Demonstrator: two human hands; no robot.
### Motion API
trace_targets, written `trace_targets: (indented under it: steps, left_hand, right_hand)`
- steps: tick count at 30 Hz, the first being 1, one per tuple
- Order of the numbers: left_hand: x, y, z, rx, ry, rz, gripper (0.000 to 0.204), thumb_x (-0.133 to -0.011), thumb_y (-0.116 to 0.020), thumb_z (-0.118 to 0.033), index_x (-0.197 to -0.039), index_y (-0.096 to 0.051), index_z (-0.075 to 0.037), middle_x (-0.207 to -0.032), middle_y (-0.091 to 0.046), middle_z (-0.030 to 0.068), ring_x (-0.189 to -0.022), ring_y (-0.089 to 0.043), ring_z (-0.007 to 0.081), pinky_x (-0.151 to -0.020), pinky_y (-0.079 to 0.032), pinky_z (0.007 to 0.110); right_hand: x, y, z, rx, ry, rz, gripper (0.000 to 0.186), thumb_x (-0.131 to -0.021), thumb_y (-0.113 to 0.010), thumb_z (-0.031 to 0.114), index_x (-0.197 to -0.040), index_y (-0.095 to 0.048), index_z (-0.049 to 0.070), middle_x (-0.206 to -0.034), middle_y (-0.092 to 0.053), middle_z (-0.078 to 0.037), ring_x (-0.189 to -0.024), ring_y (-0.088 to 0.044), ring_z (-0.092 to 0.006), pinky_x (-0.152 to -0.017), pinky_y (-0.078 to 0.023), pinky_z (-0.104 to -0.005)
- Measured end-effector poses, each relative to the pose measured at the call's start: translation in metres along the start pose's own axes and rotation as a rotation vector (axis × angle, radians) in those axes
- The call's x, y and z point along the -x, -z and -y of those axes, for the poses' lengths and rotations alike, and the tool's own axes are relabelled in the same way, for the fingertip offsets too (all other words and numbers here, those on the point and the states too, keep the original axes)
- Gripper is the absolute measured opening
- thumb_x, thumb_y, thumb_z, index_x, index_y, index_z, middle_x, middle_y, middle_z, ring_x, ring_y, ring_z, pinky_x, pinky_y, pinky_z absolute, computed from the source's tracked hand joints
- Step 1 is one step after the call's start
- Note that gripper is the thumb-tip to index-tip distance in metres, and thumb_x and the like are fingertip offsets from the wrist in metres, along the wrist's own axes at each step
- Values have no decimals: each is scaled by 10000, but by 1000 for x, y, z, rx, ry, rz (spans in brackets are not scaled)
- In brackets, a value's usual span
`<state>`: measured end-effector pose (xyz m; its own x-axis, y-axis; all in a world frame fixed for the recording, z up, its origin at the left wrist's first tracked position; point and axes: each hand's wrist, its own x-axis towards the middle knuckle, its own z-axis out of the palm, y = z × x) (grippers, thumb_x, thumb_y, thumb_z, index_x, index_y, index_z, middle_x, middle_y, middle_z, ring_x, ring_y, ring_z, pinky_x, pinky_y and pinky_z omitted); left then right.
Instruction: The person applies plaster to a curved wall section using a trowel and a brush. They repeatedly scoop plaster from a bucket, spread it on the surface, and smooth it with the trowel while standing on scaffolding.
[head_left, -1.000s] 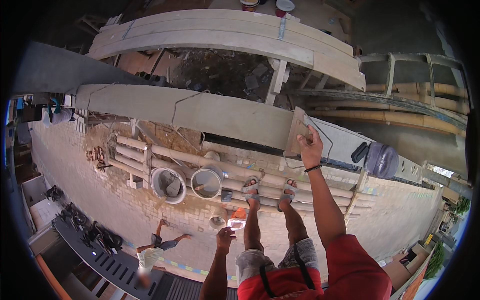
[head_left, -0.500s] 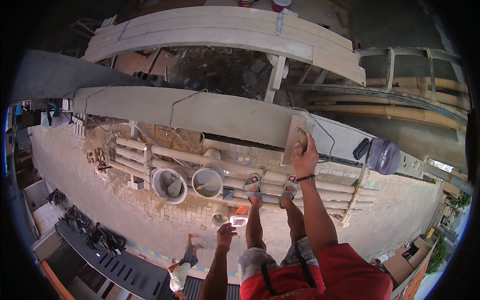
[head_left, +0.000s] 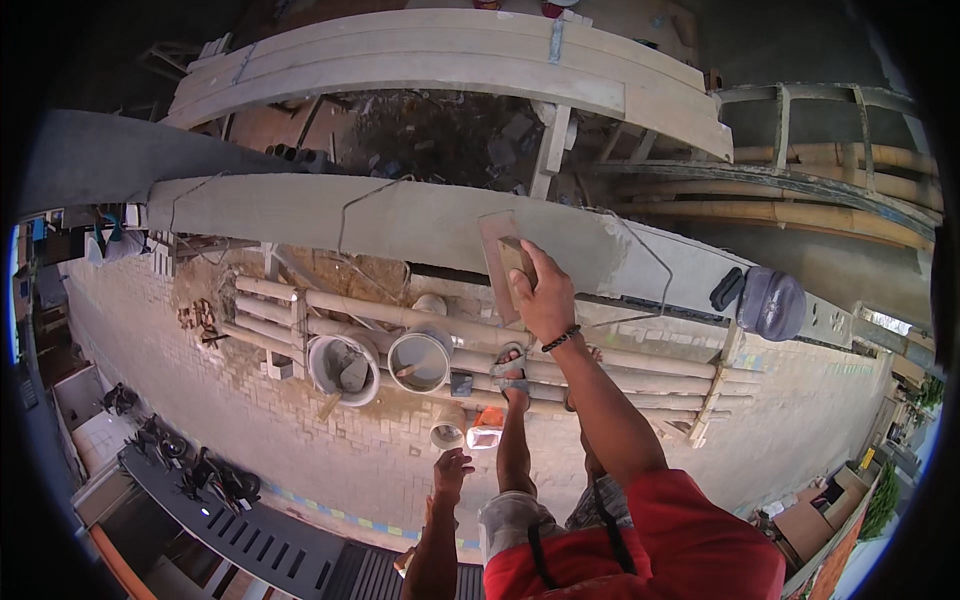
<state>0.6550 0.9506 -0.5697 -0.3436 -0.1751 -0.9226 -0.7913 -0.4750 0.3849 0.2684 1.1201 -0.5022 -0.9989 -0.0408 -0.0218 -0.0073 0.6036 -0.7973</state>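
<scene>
My right hand [head_left: 547, 300] is wrapped round the grip of a plastering float [head_left: 497, 262], a flat rectangular board with a wooden handle. The board's face lies against the grey plastered beam [head_left: 440, 222], tilted across its near edge. A bent wire [head_left: 342, 225] hooks over the beam to the left, and another bent wire [head_left: 668, 270] does so to the right. Down near my left leg, my left hand [head_left: 453, 472] hangs with loosely bent fingers, nothing seen in it. Nearest to it are a small bucket [head_left: 447, 430] and an orange-and-white bag [head_left: 486, 430].
Bamboo poles [head_left: 400, 310] form the scaffold under my sandalled feet. Two large buckets of mortar, one a white bucket [head_left: 420, 362], stand left of my feet. A wrapped purple bundle [head_left: 775, 305] rests at the beam's right. Motorbikes [head_left: 215, 478] are parked at lower left.
My right hand and the float have slid left along the beam. My left hand stays nearly where it was. The person below is now mostly hidden behind my left arm.
</scene>
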Motion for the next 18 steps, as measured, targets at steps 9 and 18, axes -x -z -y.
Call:
trace_targets:
  steps: [9,18]
  left_hand:
    - [-3,-13,0,-113,2,-12,323,-849,-547,-174,-1108,-511,16,-884,-633,137,-689,-644,200,-581,-483,268]
    - [-1,-2,12,-87,-24,-3,297,-851,-530,-132,-1098,-506,31,-886,-625,146,-707,-640,202,-582,-520,296]
  right_hand:
    - [-20,54,-87,386,-86,-45,442,-768,-594,94,-1195,-495,41,-937,-581,-191,-860,-567,-363,-758,-463,-438]
    - [-8,30,-25,103,33,0,404,-776,-584,104,-1166,-506,32,-970,-587,-199,-878,-576,-360,-782,-467,-434]
